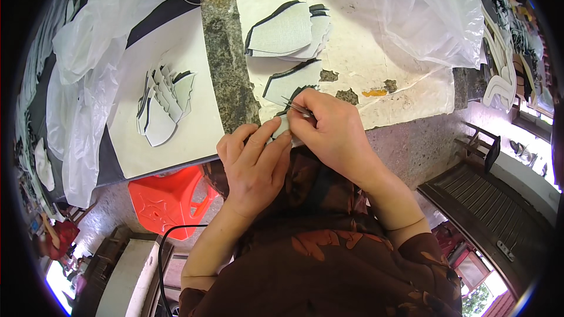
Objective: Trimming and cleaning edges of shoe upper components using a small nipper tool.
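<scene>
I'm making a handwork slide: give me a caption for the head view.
Left hand on a pale piece, right hand holding a slim metal tool, near stacked dark-edged pieces.

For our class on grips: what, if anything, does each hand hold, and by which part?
The right hand grips a slim, silvery, pointed metal tool by its rear; the left hand touches a small, pale, flat piece, hold unclear.

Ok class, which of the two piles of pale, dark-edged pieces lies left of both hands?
The fanned pile on the left sheet; the other pile lies on the right sheet, beyond the left hand and right hand.
</scene>
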